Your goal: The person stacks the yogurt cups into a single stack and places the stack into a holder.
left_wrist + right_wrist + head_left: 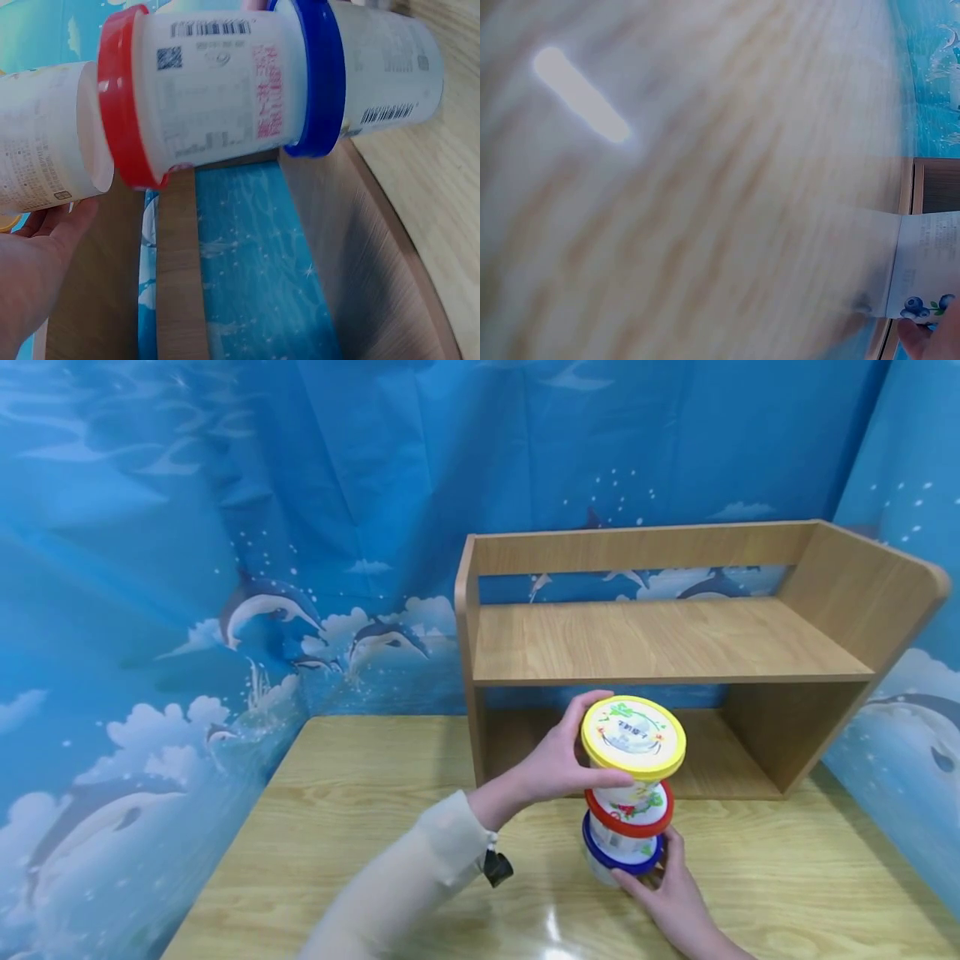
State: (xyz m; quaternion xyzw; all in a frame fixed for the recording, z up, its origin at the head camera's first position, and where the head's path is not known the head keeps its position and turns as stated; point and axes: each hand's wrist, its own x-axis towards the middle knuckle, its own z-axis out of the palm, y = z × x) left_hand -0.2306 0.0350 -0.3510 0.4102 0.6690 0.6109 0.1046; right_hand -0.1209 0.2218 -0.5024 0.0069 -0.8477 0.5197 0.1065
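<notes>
Three white tubs with coloured lids stand stacked in front of the shelf. My left hand (553,762) grips the top tub, which has a yellow lid (633,737), with thumb and fingers around its side. Its base looks slightly tilted over the red lid of the middle tub (210,90) in the left wrist view. Below that is the blue-lidded tub (622,858), its base on the table. My right hand (678,897) holds this lowest tub near its lid. Blueberries are printed on its side (926,262) in the right wrist view, where only fingertips show.
A wooden two-level shelf (675,639) stands on the table (360,810) behind the tubs. Blue sheeting with dolphins (360,510) covers the walls behind and at both sides. A black tag (497,867) hangs from my left cuff.
</notes>
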